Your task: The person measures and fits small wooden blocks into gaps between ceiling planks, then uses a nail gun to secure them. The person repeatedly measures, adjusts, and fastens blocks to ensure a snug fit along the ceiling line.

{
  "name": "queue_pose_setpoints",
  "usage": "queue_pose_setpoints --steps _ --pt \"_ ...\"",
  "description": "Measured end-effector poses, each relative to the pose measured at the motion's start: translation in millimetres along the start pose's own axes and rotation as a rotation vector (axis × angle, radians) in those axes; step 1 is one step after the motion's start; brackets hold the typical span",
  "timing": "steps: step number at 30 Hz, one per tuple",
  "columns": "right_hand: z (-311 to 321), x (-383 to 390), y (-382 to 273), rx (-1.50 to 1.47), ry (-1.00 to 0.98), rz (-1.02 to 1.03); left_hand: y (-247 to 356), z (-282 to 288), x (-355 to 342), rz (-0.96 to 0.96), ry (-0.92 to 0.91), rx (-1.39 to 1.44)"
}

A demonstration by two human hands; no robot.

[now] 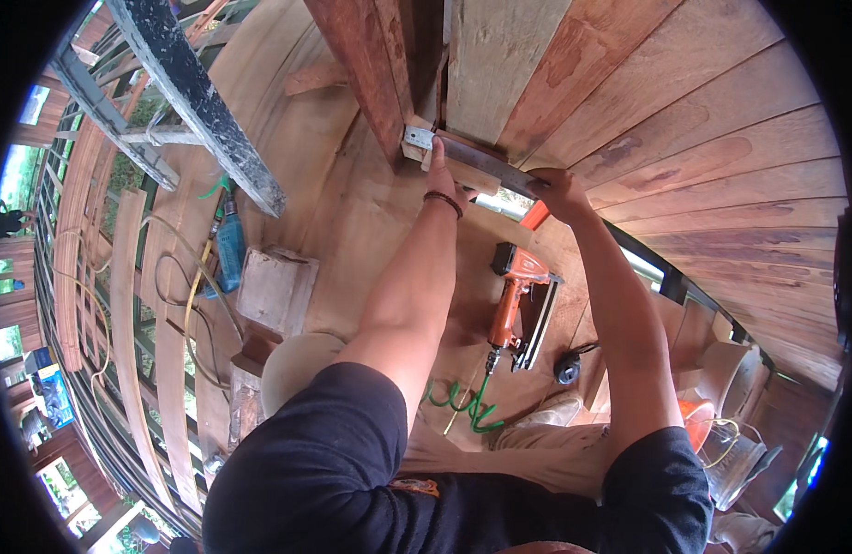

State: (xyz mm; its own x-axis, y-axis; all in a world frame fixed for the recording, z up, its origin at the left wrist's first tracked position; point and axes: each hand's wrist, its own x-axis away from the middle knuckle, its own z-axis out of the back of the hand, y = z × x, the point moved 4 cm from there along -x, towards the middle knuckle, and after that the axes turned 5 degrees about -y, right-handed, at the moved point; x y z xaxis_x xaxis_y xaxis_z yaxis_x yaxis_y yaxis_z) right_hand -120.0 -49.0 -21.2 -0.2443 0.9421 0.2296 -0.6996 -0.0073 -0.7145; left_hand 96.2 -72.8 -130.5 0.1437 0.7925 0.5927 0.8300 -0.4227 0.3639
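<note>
Up against the wall, beside a reddish-brown post (378, 92), a metal try square (486, 163) with a silver end piece lies along a short light wood piece (475, 178). My left hand (442, 175) is closed on the square near its silver end, thumb on top and fingers partly hidden below. At the other end, my right hand (560, 194) is closed round the dark blade. Below my hands an orange nail gun (514, 300) lies on the wood floor, joined to a coiled green air hose (477, 406).
Wood wall planks (684, 138) rise at the right. A paint-spattered ladder (200, 102) stands at the upper left. A blue tool (230, 249), a wood block (276, 288) and long boards (126, 305) lie left. A black tape measure (569, 367) sits near my right arm.
</note>
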Motion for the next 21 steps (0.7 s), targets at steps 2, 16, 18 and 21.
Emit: queue_pose_setpoints --steps 2,16,18,21 --pt "2 -2 -2 0.046 0.045 0.016 -2 1 -4 0.000 0.015 -0.028" --pt "-51 35 114 -1.015 0.165 -0.417 -13 -12 -1 0.005 0.009 -0.143" --pt "-68 46 95 -1.118 0.102 -0.548 -9 -12 4 0.004 0.028 -0.163" --pt "-69 41 85 -1.098 0.175 -0.441 -3 -8 7 0.014 0.016 -0.172"
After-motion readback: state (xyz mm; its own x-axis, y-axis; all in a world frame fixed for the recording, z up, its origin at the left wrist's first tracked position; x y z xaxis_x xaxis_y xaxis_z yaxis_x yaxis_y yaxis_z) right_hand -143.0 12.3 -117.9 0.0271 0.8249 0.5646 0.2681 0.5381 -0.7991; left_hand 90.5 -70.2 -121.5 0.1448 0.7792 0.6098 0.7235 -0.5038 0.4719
